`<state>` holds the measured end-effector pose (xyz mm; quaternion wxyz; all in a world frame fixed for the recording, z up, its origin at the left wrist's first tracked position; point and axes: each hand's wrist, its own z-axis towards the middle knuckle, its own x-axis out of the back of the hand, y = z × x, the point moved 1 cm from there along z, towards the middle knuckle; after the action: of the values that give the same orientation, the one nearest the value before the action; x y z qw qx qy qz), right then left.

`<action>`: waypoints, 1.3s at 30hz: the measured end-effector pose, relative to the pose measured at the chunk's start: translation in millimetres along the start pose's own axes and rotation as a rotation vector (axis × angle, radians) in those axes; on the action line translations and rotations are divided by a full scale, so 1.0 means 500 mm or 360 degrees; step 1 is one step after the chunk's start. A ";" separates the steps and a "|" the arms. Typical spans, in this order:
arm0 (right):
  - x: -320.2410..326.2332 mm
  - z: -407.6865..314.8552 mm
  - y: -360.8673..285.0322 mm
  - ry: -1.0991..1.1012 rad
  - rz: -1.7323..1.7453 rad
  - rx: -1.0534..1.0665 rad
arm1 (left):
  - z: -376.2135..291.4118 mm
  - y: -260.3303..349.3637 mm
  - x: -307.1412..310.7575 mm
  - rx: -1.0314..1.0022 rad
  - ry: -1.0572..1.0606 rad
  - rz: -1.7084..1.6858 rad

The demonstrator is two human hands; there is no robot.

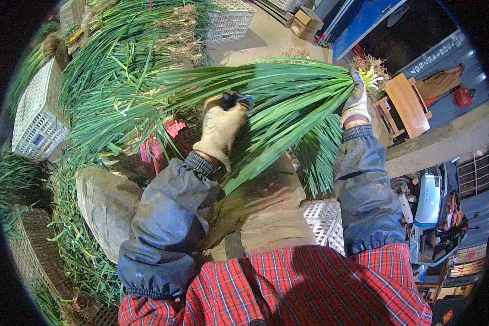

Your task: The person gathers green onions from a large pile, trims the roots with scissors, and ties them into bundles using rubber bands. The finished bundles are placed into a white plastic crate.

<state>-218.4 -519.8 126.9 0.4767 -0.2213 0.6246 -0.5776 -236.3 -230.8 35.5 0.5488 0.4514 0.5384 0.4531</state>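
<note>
My right hand (354, 100), in a soiled pale glove, is closed around the root end of a bunch of leafy green alliums (301, 89), which look like green garlic. Its white stems and tangled roots (370, 73) stick out beyond that hand on the right. The long flat leaves fan out leftward across my front. My left hand (226, 124), gloved too, is curled against the leaves near the bunch's middle; whether leaves are pinched in its fingers is hidden. Below the bunch, a dull plastic apron (261, 203) covers my lap.
A big heap of the same greens (118, 69) lies ahead and left. White plastic crates stand at left (40, 110), at the back (230, 22) and beside my lap (322, 220). Rightward are a small wooden stool (407, 106) and a parked scooter (428, 212). Pink plastic strips (151, 148) hang near my left hand.
</note>
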 end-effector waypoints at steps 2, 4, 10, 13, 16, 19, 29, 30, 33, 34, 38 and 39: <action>-0.017 -0.025 -0.012 0.0095 -0.0049 0.0022 | 0.021 -0.011 0.063 0.0191 0.0206 -0.0309; 0.032 -0.005 -0.032 0.0124 -0.0147 0.0004 | 0.042 -0.028 0.136 0.0230 0.0288 -0.0357; 0.103 0.015 -0.062 0.0352 -0.0110 -0.0223 | 0.031 -0.013 0.348 0.0097 0.0159 0.0251; 0.112 0.021 -0.060 0.0272 -0.0016 -0.0184 | 0.005 0.016 0.405 0.0255 -0.0168 0.0665; 0.115 0.010 -0.068 0.0288 -0.0068 -0.0093 | -0.037 0.044 0.380 0.0233 -0.0353 0.1045; 0.126 0.010 -0.072 0.0323 -0.0006 -0.0170 | -0.047 0.044 0.355 0.0019 -0.0968 0.1426; 0.105 0.017 -0.087 0.0125 0.0058 -0.0041 | -0.055 0.143 0.312 0.0100 -0.0638 0.1429; 0.121 0.032 -0.088 0.0074 0.0060 -0.0029 | -0.056 0.157 0.304 -0.0031 -0.0581 0.1364; 0.128 0.034 -0.084 0.0097 -0.0036 0.0031 | -0.082 0.197 0.242 -0.0330 -0.0577 0.0806; 0.131 0.047 -0.079 0.0059 -0.0015 0.0002 | -0.091 0.214 0.228 -0.0340 -0.0598 0.0649; 0.095 0.018 -0.076 -0.0023 0.0001 -0.0065 | -0.097 0.216 0.181 -0.0416 -0.0620 0.0514; 0.094 0.015 -0.074 -0.0035 -0.0006 -0.0098 | -0.096 0.219 0.175 -0.0403 -0.0549 0.0474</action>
<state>-243.0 -571.2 146.2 0.4755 -0.2434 0.6365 -0.5564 -284.5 -124.5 126.7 0.6118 0.5240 0.3035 0.5089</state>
